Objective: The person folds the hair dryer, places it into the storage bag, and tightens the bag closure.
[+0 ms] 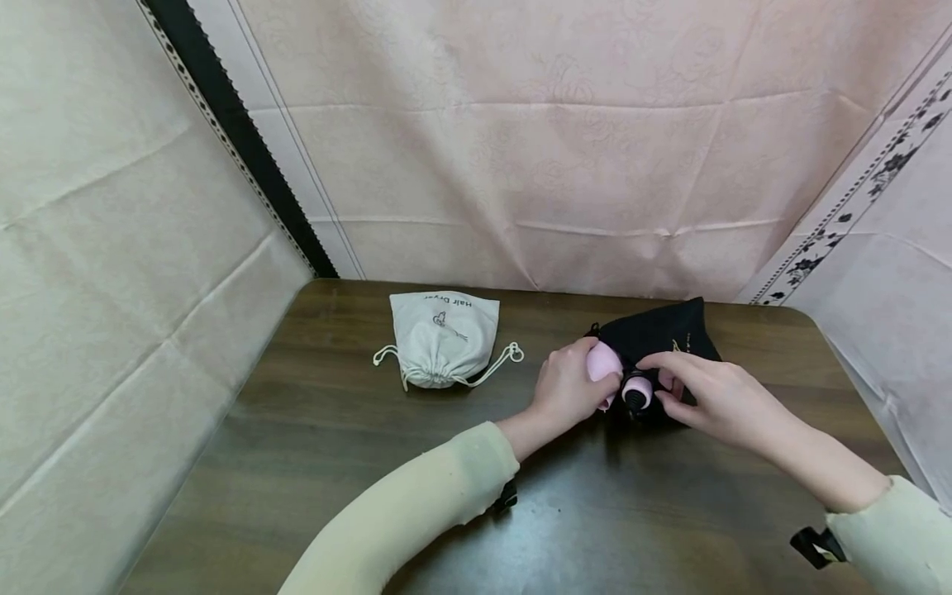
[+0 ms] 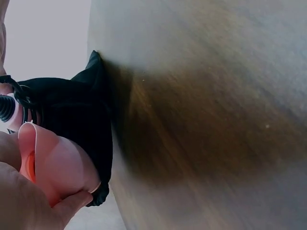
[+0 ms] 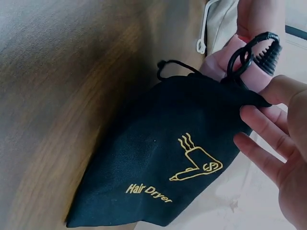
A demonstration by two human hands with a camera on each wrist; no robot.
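A pink hair dryer sticks out of the mouth of a black drawstring bag. My left hand grips the dryer's flared pink nozzle, its thumb along the near side. Beside the nozzle is the pink handle end with a ribbed black cord sleeve. My right hand pinches the bag's rim between thumb and fingers. Gold "Hair Dryer" lettering and a dryer drawing face the right wrist view. The part of the dryer inside the bag is hidden.
A white drawstring bag, printed "Hair Dryer", lies at the back left of the brown wooden table, its cords loose at both sides. Pale cloth hangings enclose the table behind and at the sides.
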